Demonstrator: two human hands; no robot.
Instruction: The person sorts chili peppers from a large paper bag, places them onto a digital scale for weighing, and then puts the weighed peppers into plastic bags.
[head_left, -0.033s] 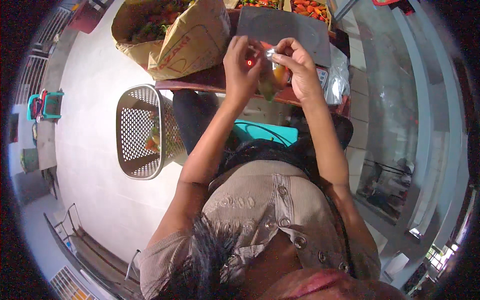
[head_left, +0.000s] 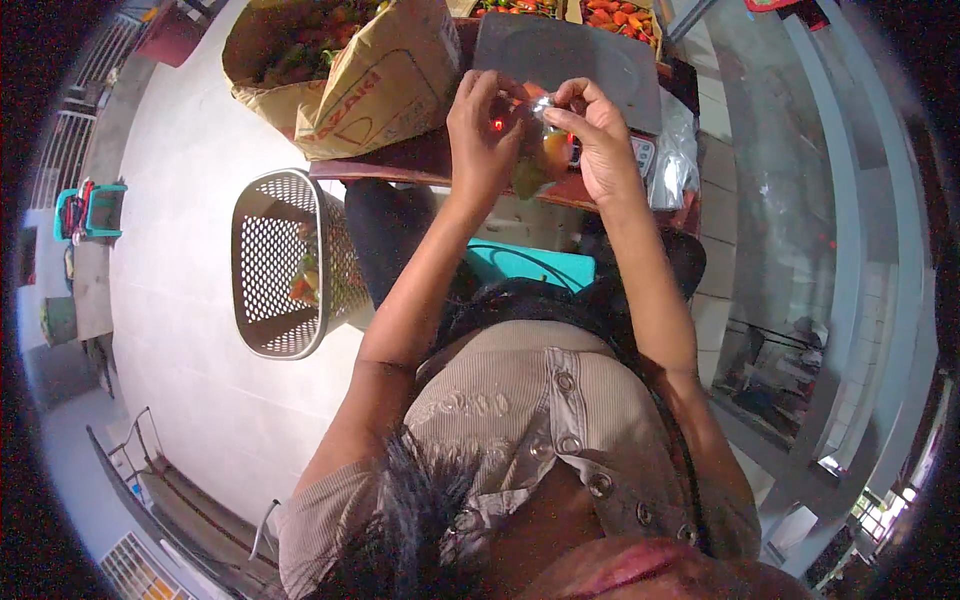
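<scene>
Both hands are raised over the near edge of the table, fingers bent into pinches. Between them hangs a small clear plastic bag [head_left: 540,170] with yellow, green and reddish peppers inside. My left hand [head_left: 482,130] pinches the left side of the bag's gathered top. At the right side of that top, my right hand [head_left: 602,140] has its thumb and index finger closed on the plastic. Just beyond the hands lies a dark flat scale platform [head_left: 565,62], its keypad and red display partly hidden behind my hands and the bag.
A large paper sack [head_left: 385,95] of peppers stands at the table's left. Boxes of red peppers [head_left: 615,18] sit at the back. Loose clear plastic bags [head_left: 677,160] lie at the right edge. A white perforated basket [head_left: 283,185] holding some peppers stands on the floor to the left.
The bag of peppers has shifted and turned slightly between my hands. Both hands keep almost the same place and grip.
</scene>
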